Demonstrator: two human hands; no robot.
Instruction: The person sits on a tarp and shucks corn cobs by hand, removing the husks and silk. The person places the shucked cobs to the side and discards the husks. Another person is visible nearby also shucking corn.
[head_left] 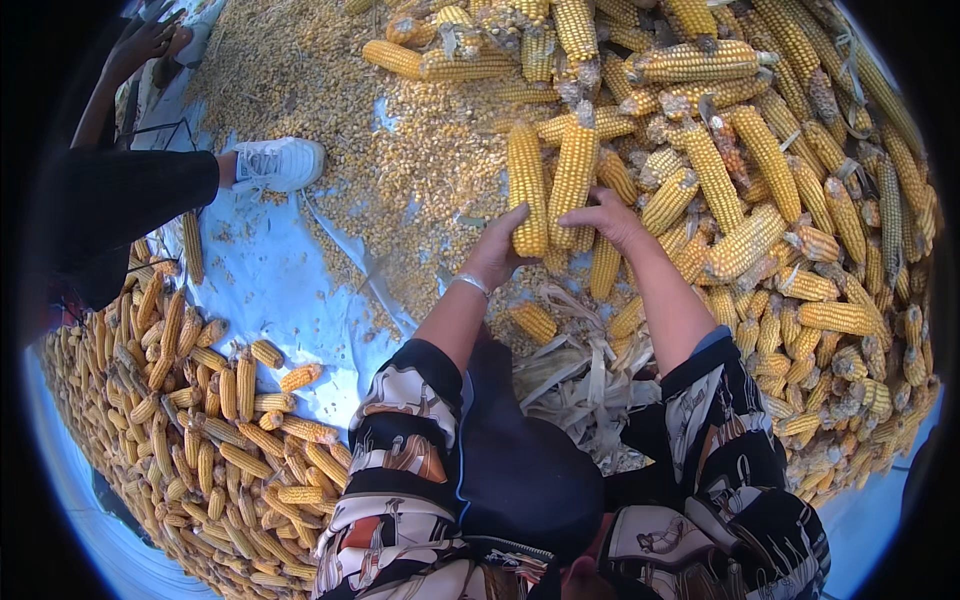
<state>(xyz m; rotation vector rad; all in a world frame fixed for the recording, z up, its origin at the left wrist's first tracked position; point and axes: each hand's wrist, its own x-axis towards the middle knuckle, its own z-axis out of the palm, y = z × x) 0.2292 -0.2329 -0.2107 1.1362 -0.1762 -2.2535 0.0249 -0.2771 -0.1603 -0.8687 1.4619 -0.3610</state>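
Observation:
Two yellow ears of corn stand side by side in front of me, one in each hand. My left hand [497,248] grips the lower end of the left corn cob [527,185], its thumb along the near side. The right corn cob [574,180] is held near its lower end by my right hand [606,218], the thumb pressed on the kernels. Both cobs are upright in view and nearly touch along their sides. Most of the fingers are hidden behind the cobs. Another corn cob [605,268] lies just below my right hand.
A large heap of corn cobs [835,318] rises on the right, and another pile [220,440] lies at lower left. Loose kernels [290,75] cover a blue sheet [270,260]. Dry husks [575,385] lie near my legs. Another person's white shoe [280,163] rests at left.

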